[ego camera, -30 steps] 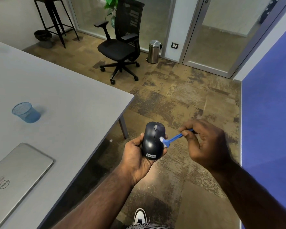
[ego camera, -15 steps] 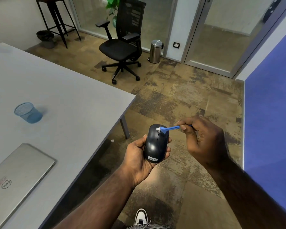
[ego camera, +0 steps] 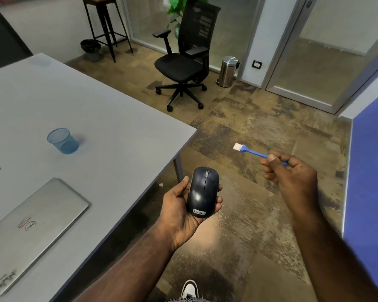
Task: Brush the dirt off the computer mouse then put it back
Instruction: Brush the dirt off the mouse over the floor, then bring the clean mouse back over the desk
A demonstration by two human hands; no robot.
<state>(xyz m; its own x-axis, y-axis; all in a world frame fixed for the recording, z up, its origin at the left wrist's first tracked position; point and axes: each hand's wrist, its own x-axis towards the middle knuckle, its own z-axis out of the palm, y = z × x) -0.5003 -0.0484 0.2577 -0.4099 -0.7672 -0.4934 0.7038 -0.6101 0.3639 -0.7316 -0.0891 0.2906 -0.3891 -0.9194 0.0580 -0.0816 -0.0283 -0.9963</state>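
The grey table (ego camera: 79, 118) fills the left of the frame, carrying a closed silver laptop (ego camera: 31, 223) at lower left and a blue mesh cup (ego camera: 63, 141) above it. Lower centre, off the table's edge, the left hand (ego camera: 179, 212) cradles the dark computer mouse (ego camera: 203, 191) top-up in curled fingers, while at centre right the right hand (ego camera: 292, 171) pinches the handle of the small blue brush (ego camera: 252, 151), its white bristles well clear of the mouse. To finish well, the person should probably bring the bristles to the wheel and seams with light strokes, then set the mouse on the table beside the laptop.
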